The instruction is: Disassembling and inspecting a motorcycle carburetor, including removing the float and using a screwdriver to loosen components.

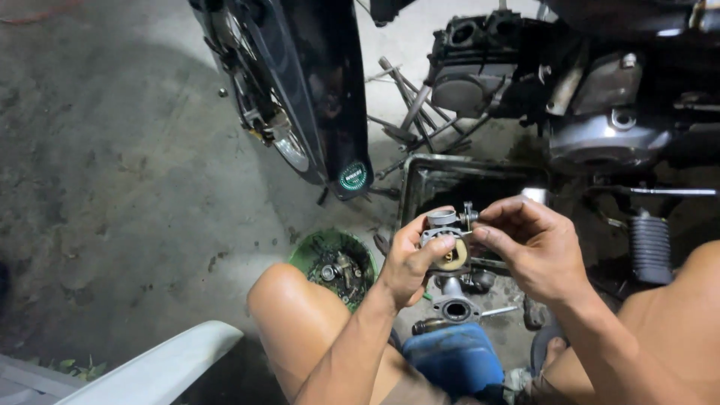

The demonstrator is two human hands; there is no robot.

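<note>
Carburetor (448, 238) in hands, green bowl (306, 250) nearby

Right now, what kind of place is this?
Likely an informal motorcycle repair spot on a concrete floor: stripped motorcycle engine, green bowl of small parts, and a carburetor in the left hand.

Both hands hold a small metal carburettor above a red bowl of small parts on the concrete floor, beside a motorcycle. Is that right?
Not quite: the head view shows the bowl is green, not red. The rest stands: left hand and right hand hold the carburettor near the motorcycle on the concrete floor.
</note>
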